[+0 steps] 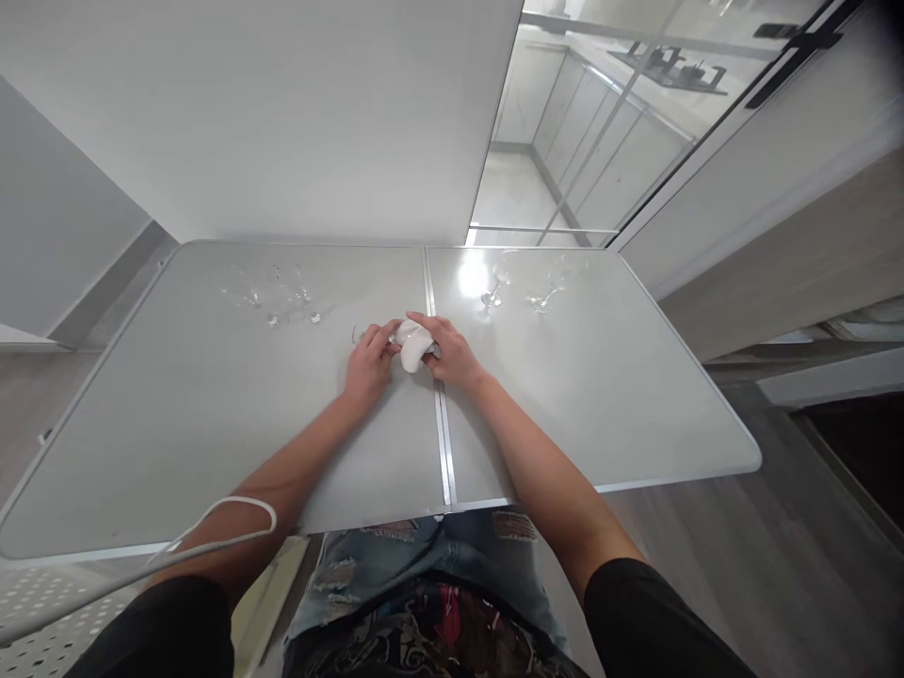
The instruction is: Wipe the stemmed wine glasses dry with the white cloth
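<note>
**Work in hand, tally unclear**

The left hand [372, 360] grips a clear glass [356, 335]; the right hand [452, 354] grips a white cloth [413, 348] beside it, mid-tabletop [600, 395]. That piece seems unfinished. Left-side glasses [314, 318] and 2 right-side glasses [492, 299] lie beyond; which are done, I cannot tell.

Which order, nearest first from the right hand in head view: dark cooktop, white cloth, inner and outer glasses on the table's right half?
1. White cloth: touching right hand
2. Inner glass: ahead, rightward
3. Outer glass: farther right
4. Dark cooktop: far ahead, right
</note>
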`<state>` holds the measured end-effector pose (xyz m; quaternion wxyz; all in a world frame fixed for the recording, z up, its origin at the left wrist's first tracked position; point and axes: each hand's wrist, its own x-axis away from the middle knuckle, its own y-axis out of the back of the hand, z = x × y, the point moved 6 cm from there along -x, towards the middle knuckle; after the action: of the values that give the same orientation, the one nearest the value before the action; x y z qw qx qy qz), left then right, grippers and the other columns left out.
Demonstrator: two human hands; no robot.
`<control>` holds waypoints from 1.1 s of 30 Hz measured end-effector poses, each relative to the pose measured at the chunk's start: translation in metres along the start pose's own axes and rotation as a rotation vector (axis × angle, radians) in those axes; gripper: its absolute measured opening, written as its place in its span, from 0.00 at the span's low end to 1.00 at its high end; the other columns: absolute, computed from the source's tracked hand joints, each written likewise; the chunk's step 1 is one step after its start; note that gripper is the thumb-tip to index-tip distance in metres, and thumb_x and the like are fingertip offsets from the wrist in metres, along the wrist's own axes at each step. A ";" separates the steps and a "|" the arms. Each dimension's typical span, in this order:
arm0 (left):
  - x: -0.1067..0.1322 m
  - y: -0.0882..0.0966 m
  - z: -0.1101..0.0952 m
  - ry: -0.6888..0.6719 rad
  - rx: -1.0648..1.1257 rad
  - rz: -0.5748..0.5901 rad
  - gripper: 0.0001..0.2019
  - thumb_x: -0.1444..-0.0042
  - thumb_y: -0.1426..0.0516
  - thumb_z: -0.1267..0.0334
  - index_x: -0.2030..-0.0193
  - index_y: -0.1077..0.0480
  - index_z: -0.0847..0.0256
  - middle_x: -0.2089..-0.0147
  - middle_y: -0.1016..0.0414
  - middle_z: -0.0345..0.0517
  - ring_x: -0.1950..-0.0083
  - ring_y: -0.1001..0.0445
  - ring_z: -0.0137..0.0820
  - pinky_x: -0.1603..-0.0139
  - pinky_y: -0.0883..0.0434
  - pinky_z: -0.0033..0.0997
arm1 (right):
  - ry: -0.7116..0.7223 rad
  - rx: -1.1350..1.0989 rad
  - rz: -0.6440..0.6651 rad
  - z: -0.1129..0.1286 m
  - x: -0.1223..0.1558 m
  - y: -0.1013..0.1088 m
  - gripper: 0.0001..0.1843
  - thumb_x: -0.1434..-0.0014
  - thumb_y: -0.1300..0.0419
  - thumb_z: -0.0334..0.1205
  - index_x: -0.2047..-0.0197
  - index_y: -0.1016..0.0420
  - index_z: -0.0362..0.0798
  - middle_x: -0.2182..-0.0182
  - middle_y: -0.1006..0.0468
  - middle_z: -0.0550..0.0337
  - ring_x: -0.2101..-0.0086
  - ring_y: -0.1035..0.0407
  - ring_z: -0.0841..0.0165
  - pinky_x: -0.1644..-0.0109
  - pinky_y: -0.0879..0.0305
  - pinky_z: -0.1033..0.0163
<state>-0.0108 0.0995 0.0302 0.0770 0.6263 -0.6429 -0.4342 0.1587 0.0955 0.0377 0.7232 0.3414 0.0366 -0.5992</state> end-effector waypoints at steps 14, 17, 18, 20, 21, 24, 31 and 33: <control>0.004 -0.005 -0.001 -0.016 -0.150 0.005 0.18 0.30 0.48 0.65 0.36 0.29 0.52 0.53 0.26 0.48 0.61 0.27 0.30 0.70 0.37 0.26 | -0.049 -0.193 -0.076 -0.003 -0.003 0.007 0.35 0.47 0.29 0.41 0.36 0.28 0.56 0.51 0.21 0.57 0.56 0.26 0.62 0.51 0.29 0.59; 0.004 -0.007 0.001 0.009 -0.173 0.049 0.18 0.30 0.48 0.64 0.36 0.29 0.53 0.54 0.26 0.47 0.61 0.27 0.30 0.71 0.38 0.26 | 0.035 -0.023 -0.064 -0.003 -0.001 0.007 0.29 0.49 0.31 0.35 0.43 0.22 0.58 0.53 0.18 0.59 0.51 0.27 0.59 0.44 0.31 0.55; 0.004 -0.008 0.001 0.016 -0.173 0.061 0.18 0.30 0.48 0.64 0.36 0.29 0.53 0.54 0.26 0.47 0.61 0.27 0.30 0.71 0.38 0.26 | 0.038 -0.009 -0.077 -0.004 0.000 0.008 0.28 0.49 0.32 0.34 0.44 0.21 0.58 0.53 0.18 0.59 0.51 0.27 0.59 0.44 0.31 0.54; 0.005 -0.009 0.000 0.031 -0.174 0.078 0.17 0.30 0.48 0.63 0.37 0.29 0.53 0.54 0.26 0.48 0.61 0.27 0.31 0.71 0.38 0.27 | 0.001 -0.063 -0.106 -0.008 0.001 0.009 0.28 0.48 0.32 0.37 0.42 0.22 0.57 0.52 0.19 0.58 0.54 0.26 0.60 0.47 0.30 0.55; 0.005 -0.010 0.000 0.037 -0.179 0.082 0.17 0.30 0.47 0.62 0.37 0.29 0.54 0.54 0.26 0.48 0.61 0.27 0.31 0.71 0.38 0.27 | -0.029 -0.121 -0.118 -0.011 0.001 0.010 0.29 0.47 0.31 0.39 0.41 0.23 0.56 0.52 0.19 0.58 0.56 0.26 0.61 0.50 0.29 0.57; 0.006 -0.011 -0.002 0.042 -0.206 0.087 0.18 0.30 0.47 0.59 0.37 0.29 0.52 0.52 0.25 0.49 0.61 0.26 0.31 0.72 0.38 0.27 | -0.137 -0.320 -0.171 -0.019 -0.001 0.013 0.27 0.42 0.32 0.48 0.40 0.24 0.53 0.54 0.21 0.58 0.61 0.27 0.65 0.56 0.29 0.60; 0.005 -0.008 -0.002 0.056 -0.224 0.070 0.20 0.30 0.47 0.59 0.34 0.31 0.51 0.46 0.25 0.50 0.59 0.24 0.31 0.71 0.36 0.27 | -0.149 -0.322 -0.077 -0.013 -0.005 0.005 0.36 0.46 0.28 0.49 0.35 0.30 0.56 0.53 0.23 0.58 0.58 0.28 0.64 0.53 0.30 0.60; 0.005 -0.006 -0.001 0.065 -0.207 0.064 0.19 0.30 0.47 0.60 0.34 0.31 0.51 0.46 0.25 0.50 0.59 0.24 0.31 0.70 0.36 0.27 | -0.098 -0.273 -0.048 -0.011 -0.005 0.002 0.38 0.49 0.26 0.47 0.36 0.30 0.55 0.51 0.24 0.56 0.57 0.29 0.63 0.52 0.30 0.60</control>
<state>-0.0065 0.0959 0.0249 0.1760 0.6079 -0.6114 -0.4751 0.1632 0.1059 0.0327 0.7494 0.2094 0.0904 -0.6216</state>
